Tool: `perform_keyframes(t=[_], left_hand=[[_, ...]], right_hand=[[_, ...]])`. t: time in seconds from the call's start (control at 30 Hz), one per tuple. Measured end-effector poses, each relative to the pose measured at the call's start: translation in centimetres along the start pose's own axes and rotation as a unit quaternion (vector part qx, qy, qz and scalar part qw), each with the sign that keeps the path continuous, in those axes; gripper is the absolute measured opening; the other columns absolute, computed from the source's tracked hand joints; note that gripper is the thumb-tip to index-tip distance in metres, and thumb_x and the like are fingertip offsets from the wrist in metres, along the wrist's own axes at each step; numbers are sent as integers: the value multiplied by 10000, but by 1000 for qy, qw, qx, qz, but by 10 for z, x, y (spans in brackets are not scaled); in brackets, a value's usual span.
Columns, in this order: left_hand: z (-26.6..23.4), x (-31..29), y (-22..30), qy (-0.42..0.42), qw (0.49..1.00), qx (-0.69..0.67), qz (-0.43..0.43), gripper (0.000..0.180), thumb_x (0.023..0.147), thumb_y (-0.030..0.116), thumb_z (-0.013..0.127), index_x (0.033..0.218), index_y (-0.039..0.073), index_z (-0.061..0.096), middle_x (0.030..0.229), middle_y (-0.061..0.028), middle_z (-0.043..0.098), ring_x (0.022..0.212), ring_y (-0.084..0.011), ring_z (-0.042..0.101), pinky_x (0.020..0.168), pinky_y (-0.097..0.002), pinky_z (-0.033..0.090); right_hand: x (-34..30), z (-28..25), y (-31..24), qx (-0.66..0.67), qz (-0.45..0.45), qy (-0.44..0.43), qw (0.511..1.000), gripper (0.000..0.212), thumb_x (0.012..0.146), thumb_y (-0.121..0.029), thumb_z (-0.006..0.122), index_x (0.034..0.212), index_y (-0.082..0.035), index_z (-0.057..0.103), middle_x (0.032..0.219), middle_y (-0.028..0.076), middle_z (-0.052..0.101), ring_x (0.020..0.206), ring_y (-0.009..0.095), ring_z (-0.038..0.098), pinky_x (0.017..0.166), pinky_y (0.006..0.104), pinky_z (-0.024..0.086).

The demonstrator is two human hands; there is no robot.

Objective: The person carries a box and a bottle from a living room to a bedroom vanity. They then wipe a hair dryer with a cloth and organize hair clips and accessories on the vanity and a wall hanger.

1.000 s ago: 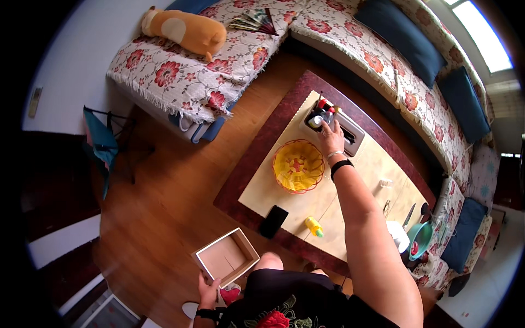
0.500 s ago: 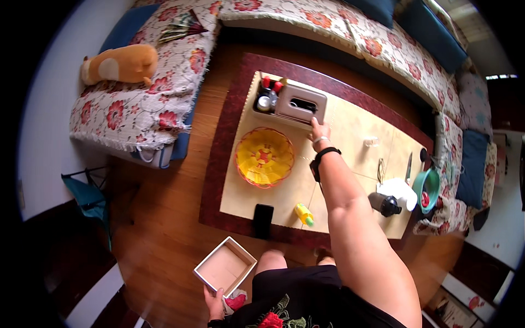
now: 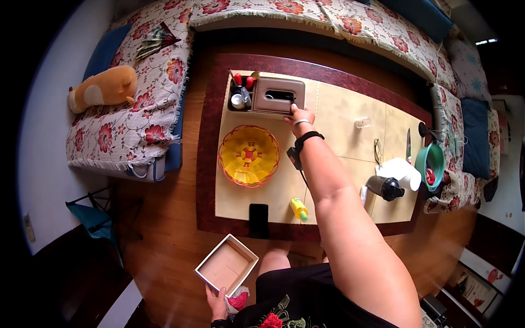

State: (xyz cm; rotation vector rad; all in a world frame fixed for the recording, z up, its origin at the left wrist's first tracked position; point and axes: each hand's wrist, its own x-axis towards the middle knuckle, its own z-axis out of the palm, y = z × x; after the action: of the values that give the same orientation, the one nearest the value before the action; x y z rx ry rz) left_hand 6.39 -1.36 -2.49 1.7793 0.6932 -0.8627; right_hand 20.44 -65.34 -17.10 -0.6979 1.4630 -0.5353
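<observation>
Right hand (image 3: 302, 116) pinches a corner of the brown organizer (image 3: 279, 85), upper centre
Dragging it down-frame could bump the yellow basket (image 3: 262, 170); left hand (image 3: 217, 302) holds an open box (image 3: 224, 266), lower centre.

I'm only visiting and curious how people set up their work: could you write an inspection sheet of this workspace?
Surface: rectangular table with dark red edge and cream cover.
Job's things: brown rectangular organiser on the table; shallow white-rimmed brown box, held off the table.
Clutter: round yellow woven basket, black rectangular phone, yellow bottle with green cap, long-bladed metal knife.
Hands: left hand grips the box; right hand touches the organiser's near right corner.
Cables: thin dark cord, apparently, by the right wrist.
Surroundings: red-flowered white fabric sofa cover, tan plush toy, brown wooden floor.
</observation>
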Motion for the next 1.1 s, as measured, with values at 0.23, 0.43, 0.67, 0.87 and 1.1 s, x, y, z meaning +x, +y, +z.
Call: perform_keyframes(t=[0.23,0.43,0.67,0.87,1.1], left_hand=[[4,-6,1,-5,998,62,2,791,802,-82,604,1471,46,201,1336,-174,476,1174,-253,497,994,-341,390],[13,-5,-3,-13,999,48,19,790,799,-78,612,1467,45,208,1282,-156,507,1132,-237,517,971,-341,409],[0,-18,-21,-1,999,48,18,786,798,-63,609,1458,21,192,1286,-162,506,1143,-238,519,975,-337,417],[-3,-12,-28,-4,998,67,17,788,802,-49,606,1456,10,171,1281,-169,508,1141,-239,526,954,-341,440],[2,-7,-35,25,999,45,-16,821,768,-44,648,1455,22,204,1265,-158,519,1130,-242,527,965,-342,421]], right_hand=[[-6,1,0,-20,9,50,999,314,886,-64,613,1179,8,526,996,147,623,772,260,646,527,348,604],[1,-18,-10,-95,-23,47,994,395,848,-68,650,1217,16,536,1057,179,635,863,295,657,592,384,571],[-17,6,-18,-354,-104,27,929,905,679,-453,775,1305,90,410,1256,283,539,1175,362,539,996,382,428],[31,11,-25,-382,-103,51,917,738,620,-425,797,1127,67,582,1113,238,635,984,328,647,869,367,505],[27,3,-13,-270,-46,51,960,573,671,-250,781,1139,-7,559,1103,166,613,955,328,632,612,493,598]])
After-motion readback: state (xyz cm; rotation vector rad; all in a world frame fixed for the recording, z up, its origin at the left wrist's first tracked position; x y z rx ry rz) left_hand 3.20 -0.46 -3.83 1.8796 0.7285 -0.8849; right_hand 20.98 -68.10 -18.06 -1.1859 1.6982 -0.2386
